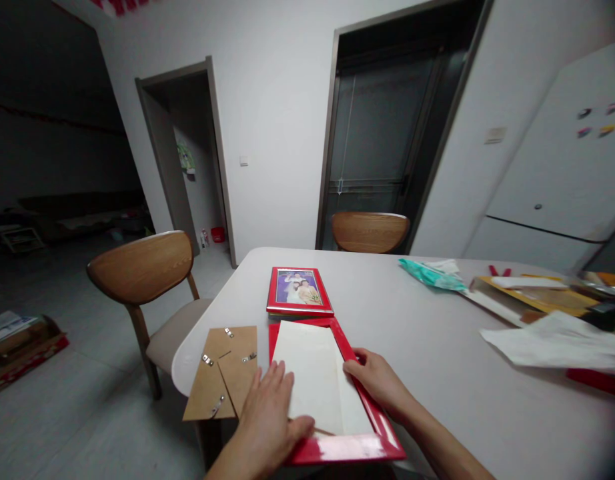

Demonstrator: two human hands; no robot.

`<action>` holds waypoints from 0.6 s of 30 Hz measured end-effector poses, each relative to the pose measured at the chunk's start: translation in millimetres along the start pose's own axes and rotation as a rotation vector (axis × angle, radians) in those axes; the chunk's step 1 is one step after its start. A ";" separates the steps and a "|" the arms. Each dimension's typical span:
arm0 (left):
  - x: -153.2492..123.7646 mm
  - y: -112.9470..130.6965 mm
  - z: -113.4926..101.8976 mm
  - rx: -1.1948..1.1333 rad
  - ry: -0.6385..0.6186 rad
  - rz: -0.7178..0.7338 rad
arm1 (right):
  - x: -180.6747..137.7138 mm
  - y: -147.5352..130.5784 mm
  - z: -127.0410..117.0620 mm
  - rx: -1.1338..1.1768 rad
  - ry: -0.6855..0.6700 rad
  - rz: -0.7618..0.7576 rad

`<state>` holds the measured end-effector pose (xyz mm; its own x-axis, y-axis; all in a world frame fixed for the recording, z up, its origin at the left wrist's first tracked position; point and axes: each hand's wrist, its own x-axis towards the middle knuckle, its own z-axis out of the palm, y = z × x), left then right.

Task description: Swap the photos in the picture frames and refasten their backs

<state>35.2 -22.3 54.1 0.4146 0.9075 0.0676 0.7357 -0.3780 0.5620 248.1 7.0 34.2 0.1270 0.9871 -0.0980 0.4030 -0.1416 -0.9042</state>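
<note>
Left hand rested open on white paper sheet; right hand gripped right side of red picture frame. Sheet lay over frame, between hands, long axis pointing away.

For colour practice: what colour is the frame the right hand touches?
The frame is red, best in the head view.

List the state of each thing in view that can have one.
Red frame: flat, opening mostly covered
White sheet: over the frame's opening
Brown backing board: off the frame, metal clips upward
Framed photo: lying picture-side up
Left hand: spread, resting on the sheet
Right hand: gripping the frame's right side
Teal packet: crumpled
White fridge: upper door shut
</note>
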 end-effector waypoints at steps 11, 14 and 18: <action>-8.6 40.0 15.6 -0.171 -0.141 0.098 | -44.6 -31.2 -11.7 0.748 -0.081 0.149; -6.4 42.7 20.3 -0.211 -0.070 0.111 | -48.4 -49.0 -9.5 0.840 -0.063 0.121; -6.4 46.9 18.7 -0.241 0.088 0.167 | -50.7 -61.7 -4.3 0.862 -0.070 0.090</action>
<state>77.1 -49.3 64.6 0.4630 0.8530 0.2409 0.5085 -0.4783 0.7160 220.7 -34.7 96.8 0.0580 0.9812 -0.1840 -0.4361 -0.1408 -0.8888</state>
